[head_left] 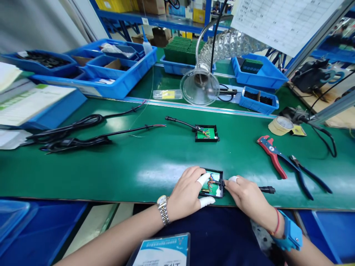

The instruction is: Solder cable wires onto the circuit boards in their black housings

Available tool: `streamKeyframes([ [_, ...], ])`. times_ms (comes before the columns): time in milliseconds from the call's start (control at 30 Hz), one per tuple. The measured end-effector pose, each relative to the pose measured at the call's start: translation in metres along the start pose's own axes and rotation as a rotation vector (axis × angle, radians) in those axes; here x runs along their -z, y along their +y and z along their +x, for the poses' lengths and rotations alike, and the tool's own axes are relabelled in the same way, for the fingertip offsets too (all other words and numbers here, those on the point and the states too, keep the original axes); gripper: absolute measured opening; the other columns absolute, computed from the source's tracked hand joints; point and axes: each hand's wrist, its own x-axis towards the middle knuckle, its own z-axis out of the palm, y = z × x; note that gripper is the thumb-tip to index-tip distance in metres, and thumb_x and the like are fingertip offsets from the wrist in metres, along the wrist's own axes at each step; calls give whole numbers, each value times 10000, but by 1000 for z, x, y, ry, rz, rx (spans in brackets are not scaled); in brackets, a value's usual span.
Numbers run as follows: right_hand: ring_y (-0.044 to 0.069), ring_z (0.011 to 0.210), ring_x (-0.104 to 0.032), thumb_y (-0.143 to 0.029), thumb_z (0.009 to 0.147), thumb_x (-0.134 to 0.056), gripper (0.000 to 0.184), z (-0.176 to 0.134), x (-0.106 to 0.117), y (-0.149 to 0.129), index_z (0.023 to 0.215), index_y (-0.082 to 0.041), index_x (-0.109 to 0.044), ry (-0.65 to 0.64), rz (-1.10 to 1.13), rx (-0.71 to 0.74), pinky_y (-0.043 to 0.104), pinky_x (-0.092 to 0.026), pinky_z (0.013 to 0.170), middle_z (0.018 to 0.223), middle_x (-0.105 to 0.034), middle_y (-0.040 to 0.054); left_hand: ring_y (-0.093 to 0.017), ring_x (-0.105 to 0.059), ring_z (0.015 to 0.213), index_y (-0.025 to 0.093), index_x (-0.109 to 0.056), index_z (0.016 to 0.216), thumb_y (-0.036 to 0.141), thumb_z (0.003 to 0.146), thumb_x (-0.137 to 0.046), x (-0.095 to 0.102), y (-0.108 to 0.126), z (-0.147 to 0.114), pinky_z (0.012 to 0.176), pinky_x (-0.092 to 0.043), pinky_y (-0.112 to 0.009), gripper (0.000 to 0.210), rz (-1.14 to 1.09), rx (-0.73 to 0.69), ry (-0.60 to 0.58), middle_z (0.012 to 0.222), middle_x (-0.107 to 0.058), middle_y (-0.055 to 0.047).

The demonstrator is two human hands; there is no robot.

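Observation:
At the near edge of the green bench lies a small black plastic case (pixel 219 193) with a green circuit board and coloured wires inside. My left hand (pixel 186 190) is closed around the left side of this case, with white covers on thumb and index finger. My right hand (pixel 245 194) pinches a short black cable (pixel 266 190) where it meets the case's right wall; its connector end sticks out beyond the hand. Farther back, a second black case (pixel 206 139) holds another board, and its cable (pixel 181 122) points to the left.
Wire strippers (pixel 273 157) and cutting pliers (pixel 310 171) lie to the right, near a round tub (pixel 280 125). Coiled black cables (pixel 80 138) lie on the left. A clear fume-extraction funnel (pixel 199 88) hangs over the back rail, in front of blue bins (pixel 177 67).

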Motion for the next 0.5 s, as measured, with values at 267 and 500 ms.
streamKeyframes([
  [267,128,551,-493,-199,906,-389,251,0,-1,2,899,-175,-639,-68,35,-19,235,-322,514,653,-553,31,-247,-487,973,177,-541,1063,445,652,-708,-3,-5,1,861,-426,-433,518,-90,8,30,1032,-550,-86],
  [500,142,574,-509,-197,907,-386,250,0,-1,3,898,-175,-635,-67,41,-16,246,-336,534,665,-559,35,-297,-401,1187,141,-431,1255,366,822,-557,-9,0,-10,984,-328,-507,503,168,-126,54,1276,-490,-121],
])
